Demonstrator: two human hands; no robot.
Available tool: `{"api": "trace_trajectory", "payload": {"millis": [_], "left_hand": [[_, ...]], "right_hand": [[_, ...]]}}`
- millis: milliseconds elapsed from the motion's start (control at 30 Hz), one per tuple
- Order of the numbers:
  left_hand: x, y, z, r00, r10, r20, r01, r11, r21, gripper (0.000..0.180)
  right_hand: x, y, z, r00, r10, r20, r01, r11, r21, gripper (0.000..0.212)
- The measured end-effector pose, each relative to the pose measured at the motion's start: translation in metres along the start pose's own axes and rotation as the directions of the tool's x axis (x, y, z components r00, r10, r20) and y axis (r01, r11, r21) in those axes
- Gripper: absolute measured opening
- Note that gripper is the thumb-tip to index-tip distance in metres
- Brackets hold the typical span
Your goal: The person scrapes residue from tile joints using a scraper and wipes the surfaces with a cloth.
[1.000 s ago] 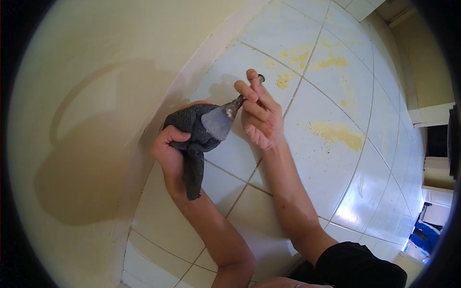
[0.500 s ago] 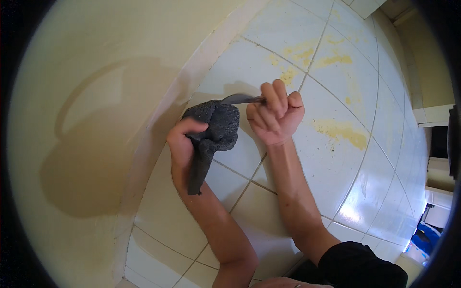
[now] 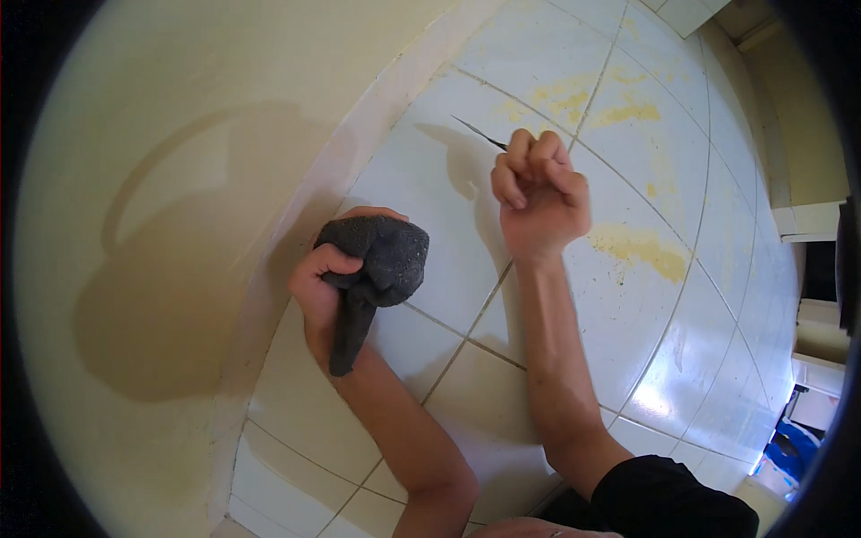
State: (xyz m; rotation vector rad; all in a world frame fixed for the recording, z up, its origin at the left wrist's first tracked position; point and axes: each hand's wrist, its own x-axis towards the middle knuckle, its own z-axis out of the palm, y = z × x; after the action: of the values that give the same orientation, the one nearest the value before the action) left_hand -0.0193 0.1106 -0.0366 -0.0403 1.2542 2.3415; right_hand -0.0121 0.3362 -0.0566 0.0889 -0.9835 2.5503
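Note:
A bunched dark grey cloth (image 3: 395,260) is gripped in my closed left hand (image 3: 316,285), its loose end hanging over my wrist. Small pale specks dot the cloth. To the right of it, apart from the cloth, my right hand (image 3: 543,195) is raised palm up with the fingers curled in. From that fist a thin metal blade (image 3: 480,132) sticks out to the upper left, seen almost edge-on. Its handle is hidden by the fingers, so I cannot tell the exact kind of tool.
White floor tiles (image 3: 619,350) with dark joints spread below my arms. Yellow smears (image 3: 641,251) and crumbs lie on several tiles to the right. A cream wall (image 3: 188,179) with a baseboard runs along the left. Blue items (image 3: 794,444) show at the far right.
The blade has come away from the cloth. My right hand has moved right and slightly up, turning the blade edge-on. My left hand and the cloth have shifted slightly left and down.

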Motion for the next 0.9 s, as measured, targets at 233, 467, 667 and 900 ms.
{"api": "trace_trajectory", "payload": {"millis": [233, 467, 667, 900], "left_hand": [[0.004, -0.009, 0.004, 0.993, 0.064, -0.096, -0.062, 0.998, 0.026, 0.059], [0.001, -0.010, 0.005, 0.973, 0.009, -0.232, -0.018, 0.999, -0.039, 0.049], [0.003, -0.009, 0.005, 0.985, -0.002, -0.174, -0.010, 0.998, -0.067, 0.048], [0.005, -0.014, 0.006, 0.980, -0.010, -0.201, -0.004, 0.998, -0.067, 0.045]], "right_hand": [[-0.008, 0.019, 0.015, 0.861, -0.108, 0.496, 0.482, 0.481, -0.732, 0.028], [-0.011, 0.045, 0.028, 0.975, -0.024, 0.222, 0.201, 0.527, -0.826, 0.027], [-0.013, 0.049, 0.027, 0.976, -0.141, 0.165, 0.215, 0.515, -0.830, 0.028], [-0.003, 0.052, 0.020, 0.974, -0.144, 0.175, 0.227, 0.584, -0.779, 0.027]]}}
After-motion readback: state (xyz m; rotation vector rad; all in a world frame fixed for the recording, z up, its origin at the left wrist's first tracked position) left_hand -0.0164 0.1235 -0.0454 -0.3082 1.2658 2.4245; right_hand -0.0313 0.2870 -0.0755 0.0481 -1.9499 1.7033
